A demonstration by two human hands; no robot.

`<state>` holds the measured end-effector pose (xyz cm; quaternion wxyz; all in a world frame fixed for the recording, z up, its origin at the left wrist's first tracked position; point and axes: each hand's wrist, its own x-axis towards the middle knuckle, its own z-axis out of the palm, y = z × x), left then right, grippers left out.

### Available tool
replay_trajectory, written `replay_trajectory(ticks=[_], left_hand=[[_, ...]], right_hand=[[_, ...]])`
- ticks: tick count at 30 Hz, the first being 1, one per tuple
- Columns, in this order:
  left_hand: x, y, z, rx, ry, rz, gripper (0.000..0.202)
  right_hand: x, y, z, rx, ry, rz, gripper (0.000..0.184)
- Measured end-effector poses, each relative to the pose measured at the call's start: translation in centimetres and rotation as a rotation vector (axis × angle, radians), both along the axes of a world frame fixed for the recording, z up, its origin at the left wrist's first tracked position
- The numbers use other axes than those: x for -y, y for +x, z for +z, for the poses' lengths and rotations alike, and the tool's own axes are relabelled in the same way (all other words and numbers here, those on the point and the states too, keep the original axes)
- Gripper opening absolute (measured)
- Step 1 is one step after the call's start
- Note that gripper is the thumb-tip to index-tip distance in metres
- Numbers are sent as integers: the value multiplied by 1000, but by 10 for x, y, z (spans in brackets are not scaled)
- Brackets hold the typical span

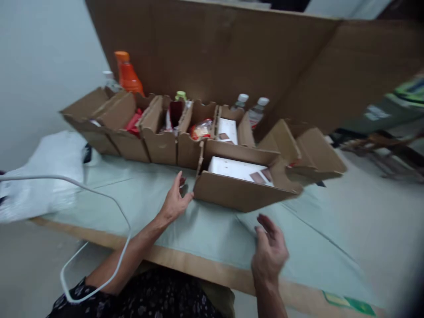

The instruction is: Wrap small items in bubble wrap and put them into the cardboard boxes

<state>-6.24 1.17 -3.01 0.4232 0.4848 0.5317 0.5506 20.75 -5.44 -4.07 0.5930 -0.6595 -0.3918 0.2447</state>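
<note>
My left hand (175, 199) rests on the pale green table cover, fingers stretched toward the left corner of a low cardboard tray (238, 192); the thumb touches or nearly touches that corner. Inside the tray lies a flat white box (236, 169) with brown patches. My right hand (270, 249) hovers in front of the tray, fingers loosely apart and empty, slightly blurred. Behind stands a row of cardboard bins (159, 139) with red packets (134, 123), a snack bag (201, 129) and another white box (227, 130).
An orange bottle (127, 75) and clear bottles (258, 108) stand behind the bins before a tall cardboard wall (232, 53). A white bag (46, 172) lies at left. A white cable (99, 198) loops across my left arm. The table's wooden edge (205, 267) runs near me.
</note>
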Motion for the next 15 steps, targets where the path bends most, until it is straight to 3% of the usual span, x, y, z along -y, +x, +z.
replay_trajectory(ticks=[1, 3, 7, 11, 15], left_hand=[[8, -12, 0, -34, -4, 52, 76], [28, -39, 2, -144, -13, 147, 68], [73, -86, 6, -271, -17, 280, 40], [99, -110, 0, -269, 30, 351, 27], [107, -115, -15, -231, 60, 359, 24]], right_hand=[[8, -6, -1, 8, -9, -27, 38], [20, -21, 0, 52, -42, 48, 30], [16, -73, 20, 219, 20, 477, 18], [-22, -159, 56, 320, 202, 903, 17], [-55, -274, 84, 444, 380, 1331, 24]])
